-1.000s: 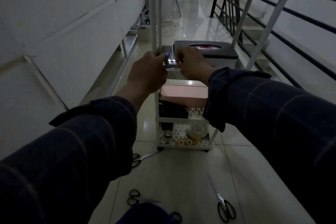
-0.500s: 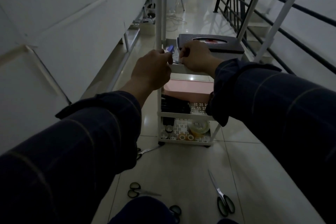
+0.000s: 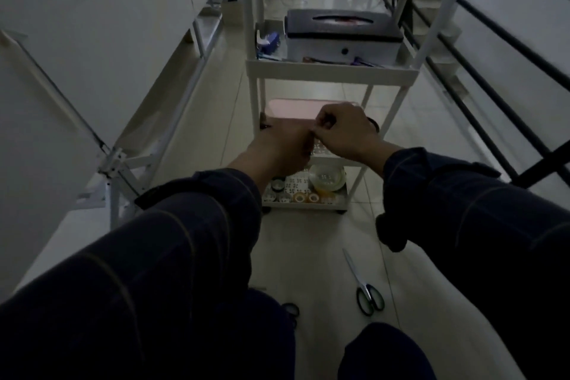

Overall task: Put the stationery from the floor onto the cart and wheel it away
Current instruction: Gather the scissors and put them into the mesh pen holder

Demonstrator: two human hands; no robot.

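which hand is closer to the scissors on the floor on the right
Right. The right hand is up in front of the cart's middle shelf, roughly above the scissors. The left hand sits beside it, further to the left.

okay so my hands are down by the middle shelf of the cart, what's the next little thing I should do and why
Probably reach the right hand back for the scissors lying on the floor tiles near your right knee. They are still off the cart, whose shelves already hold tape rolls and pens, so the floor is not cleared yet. Whether your fingers are pinching something small is too dark to tell; if so, set it down first.
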